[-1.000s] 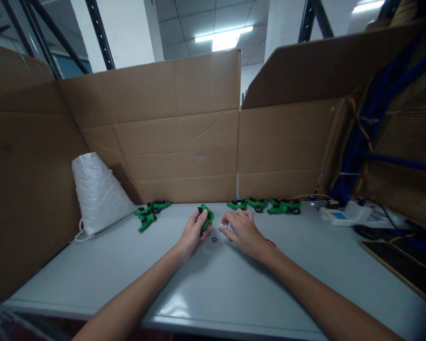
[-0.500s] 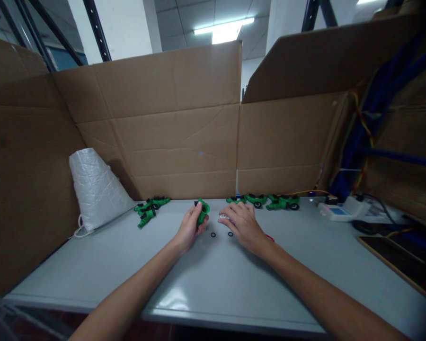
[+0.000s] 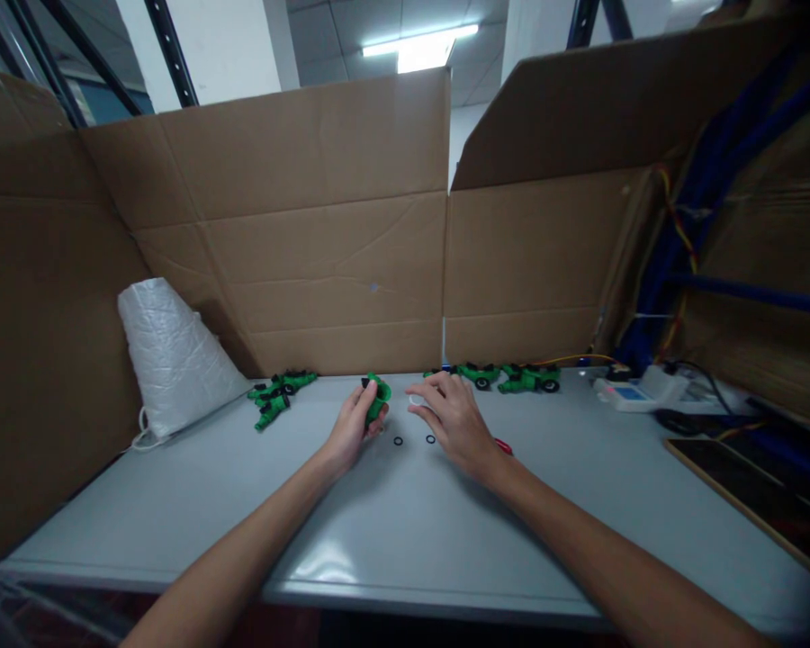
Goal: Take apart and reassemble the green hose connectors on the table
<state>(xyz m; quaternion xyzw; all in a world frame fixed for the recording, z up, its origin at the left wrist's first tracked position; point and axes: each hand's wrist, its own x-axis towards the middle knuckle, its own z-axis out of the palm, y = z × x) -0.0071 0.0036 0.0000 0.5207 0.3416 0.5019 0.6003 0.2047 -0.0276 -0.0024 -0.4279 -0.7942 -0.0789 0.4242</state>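
My left hand (image 3: 346, 434) is wrapped round a green plastic fitting (image 3: 380, 394) with a round opening and a small black part, held above the table. To its right, my right hand (image 3: 460, 427) pinches a small white ring (image 3: 414, 400) between thumb and fingers, apart from the fitting. On the tabletop between and below the hands lie two small black rings, one black ring (image 3: 398, 445) on the left and another black ring (image 3: 430, 443) near my right hand. A red object (image 3: 504, 445) shows partly behind my right wrist; its kind is hidden.
Several green fittings with black parts (image 3: 272, 412) lie at the back left, and more green fittings (image 3: 527, 379) at the back right. A silvery padded bag (image 3: 179, 360) stands left. Cardboard (image 3: 324, 270) walls the table. A white power strip (image 3: 631, 396) and black-topped board (image 3: 749, 495) sit right.
The camera view has shifted slightly, so everything sits a little further left. The white ring shows more plainly between my right fingertips. Both hands keep their hold.
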